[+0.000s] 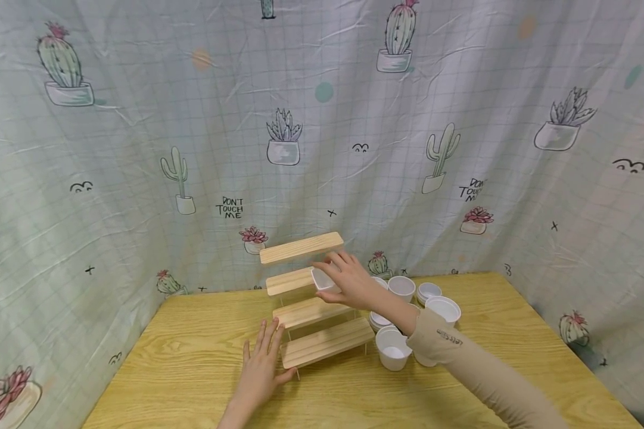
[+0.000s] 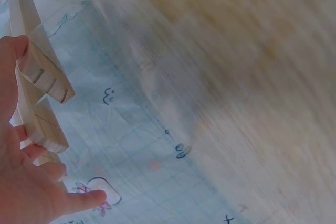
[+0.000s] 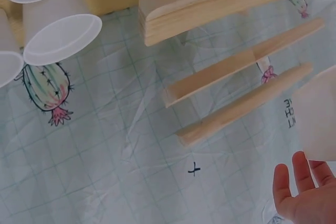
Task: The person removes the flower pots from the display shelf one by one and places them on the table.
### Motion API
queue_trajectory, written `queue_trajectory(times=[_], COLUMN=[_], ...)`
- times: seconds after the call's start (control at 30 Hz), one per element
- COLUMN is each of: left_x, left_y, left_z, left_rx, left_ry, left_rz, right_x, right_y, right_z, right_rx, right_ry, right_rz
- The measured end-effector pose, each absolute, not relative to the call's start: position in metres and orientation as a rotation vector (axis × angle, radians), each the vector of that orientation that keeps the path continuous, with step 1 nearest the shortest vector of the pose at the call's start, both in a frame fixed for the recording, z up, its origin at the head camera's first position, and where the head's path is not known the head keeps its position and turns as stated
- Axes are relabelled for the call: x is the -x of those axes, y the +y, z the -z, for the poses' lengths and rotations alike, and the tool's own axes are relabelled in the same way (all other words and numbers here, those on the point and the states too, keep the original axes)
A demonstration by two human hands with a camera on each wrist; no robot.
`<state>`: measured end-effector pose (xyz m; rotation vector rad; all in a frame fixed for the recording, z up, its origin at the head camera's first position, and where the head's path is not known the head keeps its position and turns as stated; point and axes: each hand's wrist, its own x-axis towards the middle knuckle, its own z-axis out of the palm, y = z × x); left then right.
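Observation:
A four-tier wooden display shelf (image 1: 327, 344) stands on the table, its boards rising like steps toward the back. My left hand (image 1: 261, 364) is at the shelf's left end, fingers spread; in the left wrist view, the thumb (image 2: 21, 46) touches one board's end. Between thumb and fingers, my right hand (image 1: 354, 286) pinches a white cup (image 1: 324, 280), tilted, at the right part of the second board from the top (image 1: 289, 281). The right wrist view shows the fingers (image 3: 302, 171) against the cup (image 3: 317, 121), which is cut off by the frame edge.
Several white cups, one of them upright at the front (image 1: 393, 348), are grouped right of the shelf, partly behind my right forearm. A cactus-print curtain (image 1: 322, 179) hangs behind the wood-grain table (image 1: 193, 357).

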<state>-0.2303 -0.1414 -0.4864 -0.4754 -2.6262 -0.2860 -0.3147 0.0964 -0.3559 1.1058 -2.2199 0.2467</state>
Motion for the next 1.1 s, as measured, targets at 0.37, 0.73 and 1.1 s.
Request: queue_trajectory(times=[0.37,0.73,1.1], left_x=[0.229,0.229,0.229], left_y=[-0.140,-0.140,-0.139], left_z=[0.487,0.485,0.485], left_rx=[0.458,0.454,0.433], left_ry=[-2.642,-2.652,-2.677], left_rz=[0.306,0.304,0.301], right_x=[0.291,0.272,0.260], right_y=[0.132,0.168,0.198], right_z=[0.364,0.380,0.394], right_rx=[-1.105,-1.094,-1.025], right_ry=[-2.241,-2.210,-2.224], right_rz=[-0.248,-0.253,-0.262])
